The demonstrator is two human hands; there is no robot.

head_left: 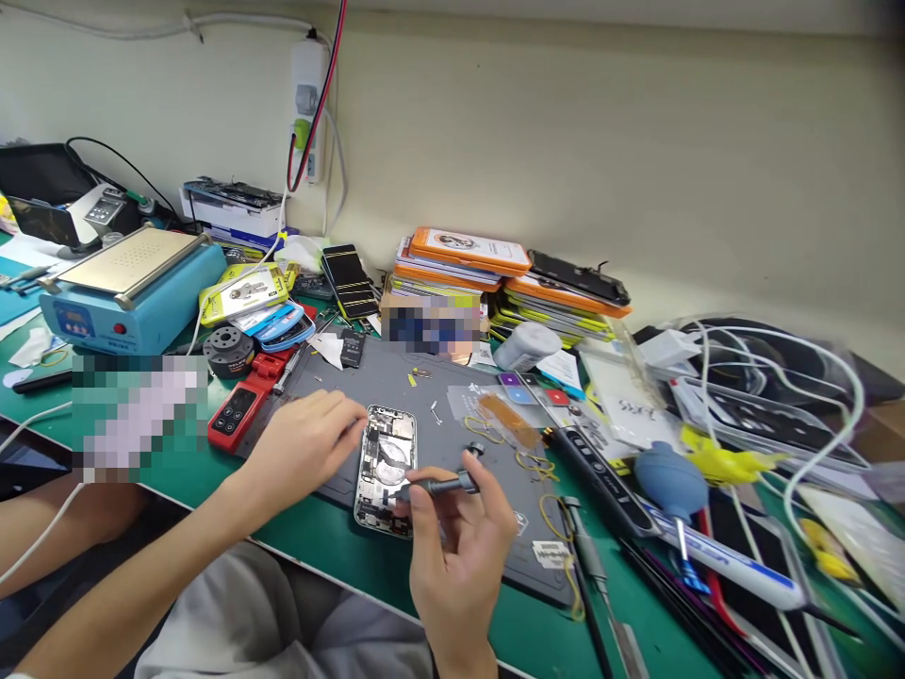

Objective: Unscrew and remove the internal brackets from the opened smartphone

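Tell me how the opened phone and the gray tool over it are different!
The opened phone is flat and broad; the gray tool is slim and rod-shaped. The opened phone lies on the gray mat, while the gray tool is held above it in the right hand.

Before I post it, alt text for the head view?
A person's right hand holds a grey pen-like tool over an opened phone on a grey mat, with the left hand at the phone's upper-left edge. Orange boxes are stacked behind; a blue machine stands farther left.
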